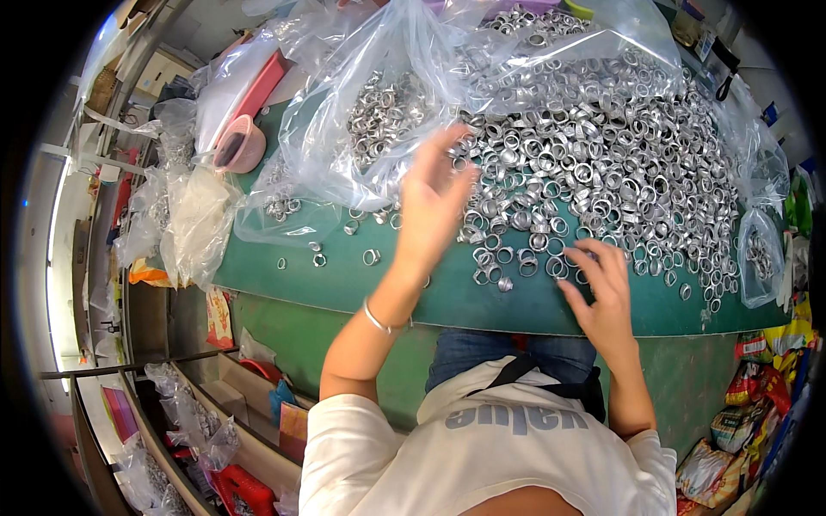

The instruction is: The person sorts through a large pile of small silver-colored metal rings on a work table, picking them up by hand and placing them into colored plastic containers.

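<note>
A large heap of silver metal rings (602, 163) spreads over the green table (361, 284). My left hand (433, 198) is raised at the heap's left edge, beside a clear plastic bag (331, 142). It is blurred by motion, with fingers stretched out and thumb apart; whether a ring touches its fingertips cannot be made out. Over the near edge of the heap, my right hand (605, 292) has its fingers bent and apart. A loose ring (557, 267) lies on the table by its thumb and forefinger. Inside the clear bag is a batch of similar rings (387, 116).
Several single rings (371, 257) lie at the table's left. A pink cup (240, 144) and a red tray (261, 86) stand at the far left. Another clear bag (761, 258) sits at the right edge. Shelves with bagged parts (194, 421) flank my left; colourful packages (731, 421) are low on the right.
</note>
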